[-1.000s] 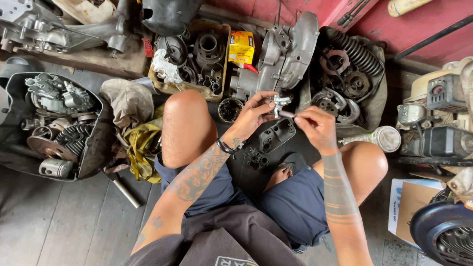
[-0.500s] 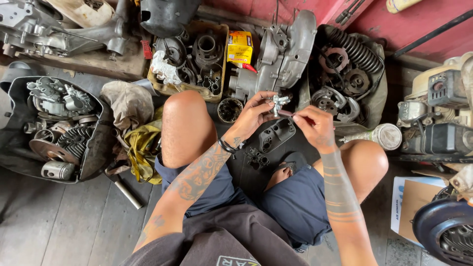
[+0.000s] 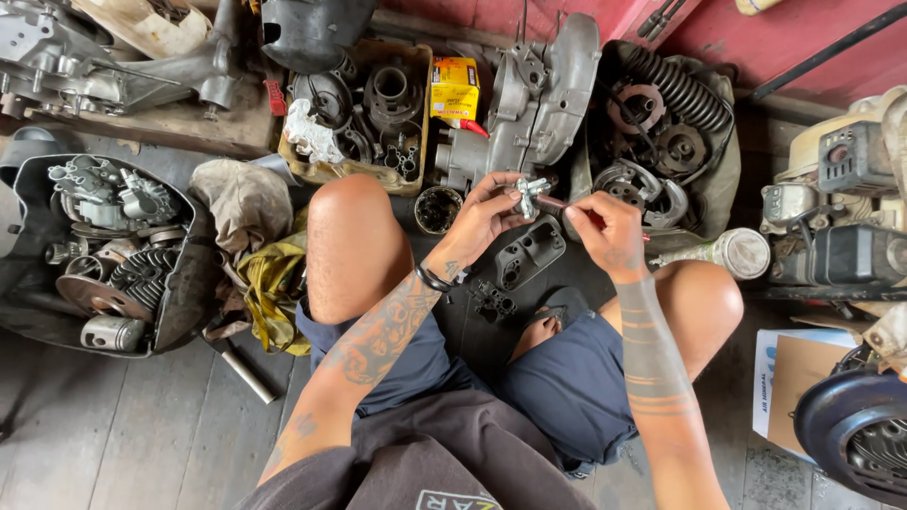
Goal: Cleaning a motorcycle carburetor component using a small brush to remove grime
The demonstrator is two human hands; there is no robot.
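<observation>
Grimy wooden floorboards (image 3: 113,444) under me, red wall along the top, and engine bits spread everywhere as I look down from the head camera. I'm sitting cross-legged with both hands up over a dark mat between my knees.

My left hand (image 3: 477,222) is closed around a small silvery metal part (image 3: 529,194), fingertips pinching it and holding it up just above the mat. My right hand (image 3: 609,227) is closed on a thin red-handled tool (image 3: 567,203), its tip meeting the part's side. Screwdriver or pick, I cannot tell; it's too slim to read at this size.

How far along? By my reading, I'm mid-way through working on that small part. It's off whatever it belongs to, since it hangs free in my fingers, and the tool is right at it. Whether a screw is coming out or going in, I can't judge.

Below the hands lies a black cover plate (image 3: 529,253) with openings, loose on the mat, and just beside it a smaller dark piece (image 3: 493,300). Both are apart from anything else, so there's assembly or cleaning left, I'd say.

Around me: a big grey engine casing (image 3: 543,94) straight ahead, a yellow box (image 3: 454,88) beside it, a tray of gears and rings (image 3: 364,104), a black tub of parts (image 3: 113,255) out left, a yellow rag (image 3: 274,288) by my left knee.
</observation>
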